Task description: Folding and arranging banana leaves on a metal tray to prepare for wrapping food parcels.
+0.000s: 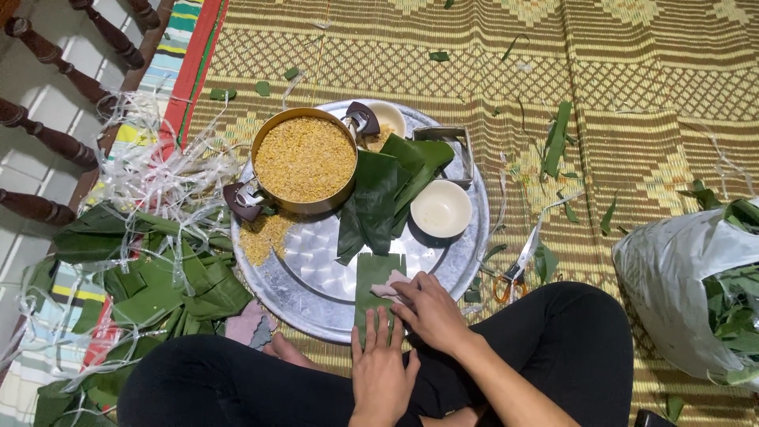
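Your left hand [382,365] lay flat, fingers spread, pinning the near end of the green leaf strip [376,277] on the rim of the round metal tray [316,294]. Your right hand [427,308] was loosely curled over a small pinkish cloth [390,286] pressed on the leaf. That leaf looked light, thin and limp — likely to tear along its grain, so it was best held flat by its edges. The tray looked slick. Around you lay a woven mat [632,95], a pot of yellow grain [304,158], scissors [518,265] and pale plastic strips [158,182].
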